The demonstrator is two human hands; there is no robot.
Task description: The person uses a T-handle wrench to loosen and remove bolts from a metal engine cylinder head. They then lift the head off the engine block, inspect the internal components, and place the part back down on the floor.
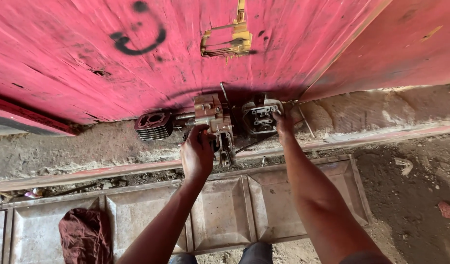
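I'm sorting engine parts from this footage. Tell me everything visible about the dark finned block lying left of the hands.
The finned block looks like dark, dirty metal, with rows of thin cooling fins along its lower side. Its top face is reddish, with a large opening and small holes around it. It lies tilted on the dusty ledge at the foot of the red door, left of the engine body. Neither hand touches it.

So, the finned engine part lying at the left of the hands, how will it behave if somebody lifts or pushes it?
The finned cylinder block is probably heavy for its size, since it looks like cast metal. It should stay stiff, though its thin fins could chip if dropped. It lies flat on gritty ground, so it would likely scrape rather than roll. Neither the left hand nor the right hand touches it.
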